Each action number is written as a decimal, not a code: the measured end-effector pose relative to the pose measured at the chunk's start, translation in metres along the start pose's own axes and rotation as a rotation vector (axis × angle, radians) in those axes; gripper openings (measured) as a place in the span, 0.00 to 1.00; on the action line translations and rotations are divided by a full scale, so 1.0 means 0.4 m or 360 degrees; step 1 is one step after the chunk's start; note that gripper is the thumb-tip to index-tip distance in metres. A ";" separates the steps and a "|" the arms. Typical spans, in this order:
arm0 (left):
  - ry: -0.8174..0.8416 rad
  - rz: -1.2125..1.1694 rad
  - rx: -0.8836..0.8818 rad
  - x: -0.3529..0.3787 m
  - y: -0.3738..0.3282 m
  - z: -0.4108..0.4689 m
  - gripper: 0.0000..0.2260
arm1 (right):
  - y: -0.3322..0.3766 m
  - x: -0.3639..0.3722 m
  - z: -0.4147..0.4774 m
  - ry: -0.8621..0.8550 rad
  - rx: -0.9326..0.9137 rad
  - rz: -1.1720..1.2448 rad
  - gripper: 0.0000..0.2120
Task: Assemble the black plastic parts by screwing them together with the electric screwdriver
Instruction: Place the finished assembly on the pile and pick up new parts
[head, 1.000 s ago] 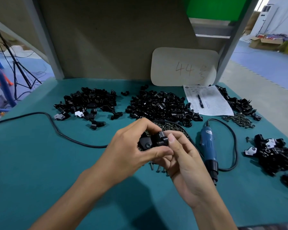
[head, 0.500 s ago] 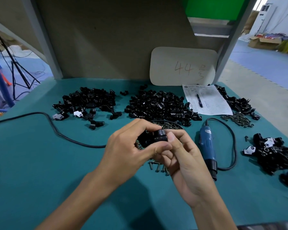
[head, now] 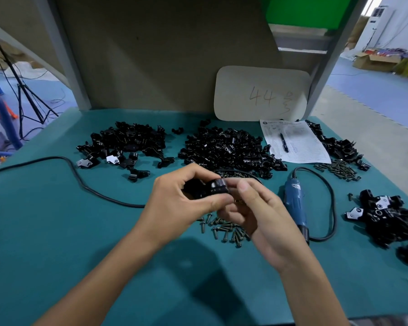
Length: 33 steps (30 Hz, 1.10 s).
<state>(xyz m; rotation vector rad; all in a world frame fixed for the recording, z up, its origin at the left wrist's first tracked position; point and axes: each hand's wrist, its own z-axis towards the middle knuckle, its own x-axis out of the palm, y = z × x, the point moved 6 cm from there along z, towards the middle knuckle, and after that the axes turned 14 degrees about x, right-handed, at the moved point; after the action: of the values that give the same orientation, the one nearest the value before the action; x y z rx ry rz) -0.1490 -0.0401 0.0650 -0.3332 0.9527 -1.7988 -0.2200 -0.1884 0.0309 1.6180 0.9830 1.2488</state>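
In the middle of the frame the left hand [head: 181,203] is curled tight around a small black part [head: 207,189], held up above the green table [head: 57,231]. The right hand [head: 262,215] is right beside it, thumb up by the part's end, fingers curled. It is blurry, so I cannot tell if it grips. A little heap of screws [head: 226,229] lies under the hands. The blue screwdriver [head: 295,203] lies on the table just right of them. Piles of black parts sit at the upper left [head: 125,142], upper middle [head: 226,149] and right edge [head: 391,220]
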 end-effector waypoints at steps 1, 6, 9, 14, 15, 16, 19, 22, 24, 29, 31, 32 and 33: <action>-0.0014 -0.0003 -0.0069 -0.005 0.017 -0.002 0.14 | 0.004 -0.032 0.023 -0.0162 -0.0001 -0.0276 0.10; -0.0022 0.0004 -0.0287 -0.022 0.089 -0.019 0.13 | -0.081 -0.131 0.143 -0.0421 0.0310 -0.2048 0.10; -0.0026 0.0015 -0.0328 -0.028 0.110 -0.027 0.13 | -0.169 -0.128 0.170 -0.0302 0.0319 -0.2339 0.12; -0.0020 0.0063 -0.0329 -0.033 0.125 -0.031 0.15 | -0.184 -0.114 0.205 -0.0252 0.0292 -0.2568 0.15; -0.0016 0.0069 -0.0325 -0.034 0.126 -0.031 0.15 | -0.186 -0.105 0.210 -0.0219 0.0296 -0.2643 0.15; -0.0017 0.0079 -0.0323 -0.034 0.127 -0.031 0.16 | -0.185 -0.092 0.213 -0.0195 0.0290 -0.2713 0.15; -0.0022 0.0116 -0.0337 -0.036 0.132 -0.034 0.17 | -0.183 -0.061 0.211 -0.0139 0.0245 -0.2868 0.14; -0.0015 0.0124 -0.0341 -0.032 0.135 -0.035 0.17 | -0.179 -0.045 0.199 -0.0100 0.0097 -0.2937 0.14; -0.0025 0.0131 -0.0337 -0.031 0.134 -0.034 0.17 | -0.180 -0.038 0.192 -0.0105 -0.0043 -0.2956 0.12; -0.0024 0.0120 -0.0308 -0.035 0.121 -0.036 0.15 | -0.114 -0.082 0.177 -0.0361 -0.0195 -0.2237 0.09; -0.0011 0.0091 -0.0300 -0.035 0.116 -0.036 0.14 | -0.053 -0.107 0.148 -0.0544 -0.0227 -0.1731 0.02; -0.0008 0.0079 -0.0288 -0.034 0.114 -0.035 0.14 | -0.032 -0.114 0.131 -0.0566 -0.0210 -0.1427 0.02; -0.0013 0.0071 -0.0277 -0.033 0.111 -0.034 0.14 | -0.017 -0.111 0.116 -0.0513 -0.0180 -0.1082 0.02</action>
<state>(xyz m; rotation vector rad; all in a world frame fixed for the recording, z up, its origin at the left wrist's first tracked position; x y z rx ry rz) -0.1224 -0.0295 0.0264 -0.4248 1.1057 -1.6768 -0.1839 -0.2345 0.0041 1.1900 1.0991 0.5504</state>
